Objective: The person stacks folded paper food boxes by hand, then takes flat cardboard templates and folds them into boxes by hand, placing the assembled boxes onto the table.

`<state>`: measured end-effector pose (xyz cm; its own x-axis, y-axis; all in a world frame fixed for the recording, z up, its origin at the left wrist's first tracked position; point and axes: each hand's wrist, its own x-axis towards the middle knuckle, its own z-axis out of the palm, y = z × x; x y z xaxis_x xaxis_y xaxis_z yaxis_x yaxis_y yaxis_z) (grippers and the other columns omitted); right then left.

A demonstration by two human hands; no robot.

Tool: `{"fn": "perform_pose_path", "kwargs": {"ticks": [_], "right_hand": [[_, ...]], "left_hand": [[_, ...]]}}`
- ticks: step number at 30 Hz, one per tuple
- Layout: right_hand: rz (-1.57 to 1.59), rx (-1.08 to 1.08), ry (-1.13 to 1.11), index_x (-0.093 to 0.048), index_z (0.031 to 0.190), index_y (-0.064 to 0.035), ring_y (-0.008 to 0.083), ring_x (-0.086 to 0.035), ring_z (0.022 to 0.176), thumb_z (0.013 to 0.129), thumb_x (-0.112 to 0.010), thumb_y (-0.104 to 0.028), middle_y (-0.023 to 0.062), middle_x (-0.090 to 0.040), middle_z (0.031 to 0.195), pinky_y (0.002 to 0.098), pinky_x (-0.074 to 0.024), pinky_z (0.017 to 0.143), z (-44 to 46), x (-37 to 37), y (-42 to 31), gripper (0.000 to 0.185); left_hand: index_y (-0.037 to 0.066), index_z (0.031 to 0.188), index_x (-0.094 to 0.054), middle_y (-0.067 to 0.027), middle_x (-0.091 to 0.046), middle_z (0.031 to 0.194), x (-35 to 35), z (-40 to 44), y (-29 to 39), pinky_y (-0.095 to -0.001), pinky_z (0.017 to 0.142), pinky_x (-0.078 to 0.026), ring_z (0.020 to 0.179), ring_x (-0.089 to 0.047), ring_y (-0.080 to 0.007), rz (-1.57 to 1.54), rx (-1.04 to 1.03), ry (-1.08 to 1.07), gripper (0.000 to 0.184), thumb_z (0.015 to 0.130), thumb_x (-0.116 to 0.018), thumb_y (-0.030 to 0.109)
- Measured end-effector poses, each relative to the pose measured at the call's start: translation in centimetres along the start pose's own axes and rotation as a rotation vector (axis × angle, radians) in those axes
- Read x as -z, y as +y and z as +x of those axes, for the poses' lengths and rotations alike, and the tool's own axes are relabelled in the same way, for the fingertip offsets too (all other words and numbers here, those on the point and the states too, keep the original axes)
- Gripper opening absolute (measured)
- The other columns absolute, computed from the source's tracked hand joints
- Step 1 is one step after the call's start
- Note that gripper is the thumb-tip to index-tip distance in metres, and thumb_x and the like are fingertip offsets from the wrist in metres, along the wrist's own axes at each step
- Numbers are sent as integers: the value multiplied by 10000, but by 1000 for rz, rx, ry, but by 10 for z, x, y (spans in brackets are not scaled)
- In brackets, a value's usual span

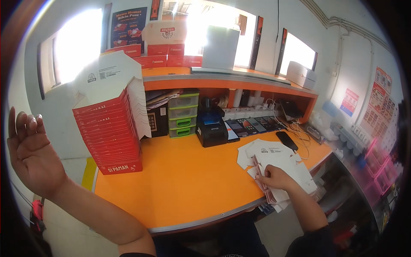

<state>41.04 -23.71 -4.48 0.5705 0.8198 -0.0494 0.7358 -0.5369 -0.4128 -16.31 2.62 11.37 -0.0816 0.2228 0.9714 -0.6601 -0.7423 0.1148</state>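
My left hand [35, 156] is raised at the far left, palm showing and fingers stretched up, holding nothing. It is apart from the tall stack of red and white cardboard boxes [113, 141], whose open lids stand up at the back. On the right, my right hand [275, 177] grips the left edge of a pile of flat cardboard box blanks [293, 169], thumb on top. Some blanks reach past the front edge of the orange table [184, 188]. More white blanks [244, 156] lie just behind them.
Along the back of the table stand a black receipt printer [212, 130], a green-framed drawer unit [183, 113] and several phones [248, 126]. One black phone [287, 140] lies near the blanks, beside white cables [305, 135]. Above runs an orange shelf [171, 77] with red boxes [154, 61].
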Motion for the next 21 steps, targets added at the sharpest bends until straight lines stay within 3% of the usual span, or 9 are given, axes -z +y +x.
{"fn": "perform_pose_path", "kwargs": {"ticks": [3,6,11,15,21], "right_hand": [[25,-6,-6,-665,878,-3,268,-676,744,876,-750,-580,161,-691,792,379,-523,679,-1,0,5,583],[100,-9,12,-665,897,-2,250,-666,737,913,-730,-549,138,-688,808,374,-521,676,-6,0,17,552],[482,-94,-72,-667,957,-9,221,-662,766,957,-719,-472,105,-690,852,351,-525,711,-7,3,28,466],[307,-30,-27,-670,971,-22,209,-662,805,925,-762,-473,93,-685,847,343,-526,732,-9,5,31,462],[213,-3,32,-671,976,-33,209,-662,811,881,-806,-486,101,-684,876,340,-527,731,-12,2,23,482]], "left_hand": [[20,1504,-476,-119,-623,1318,2,-1,-2,-410,1208,-349,1241,-575,-225,6,-18,53,517,1128,-249,293],[27,1500,-484,-118,-622,1333,-2,0,-10,-407,1211,-348,1260,-574,-224,117,-31,262,518,1129,-250,302],[32,1499,-493,-124,-622,1345,-6,1,-15,-421,1215,-352,1285,-571,-230,133,-10,197,526,1128,-254,318],[34,1497,-496,-123,-617,1343,-21,1,-20,-427,1217,-350,1276,-572,-236,227,-39,288,522,1123,-275,322],[31,1504,-484,-115,-611,1326,-14,0,-15,-417,1221,-333,1271,-564,-231,100,12,198,514,1118,-296,314]]}}
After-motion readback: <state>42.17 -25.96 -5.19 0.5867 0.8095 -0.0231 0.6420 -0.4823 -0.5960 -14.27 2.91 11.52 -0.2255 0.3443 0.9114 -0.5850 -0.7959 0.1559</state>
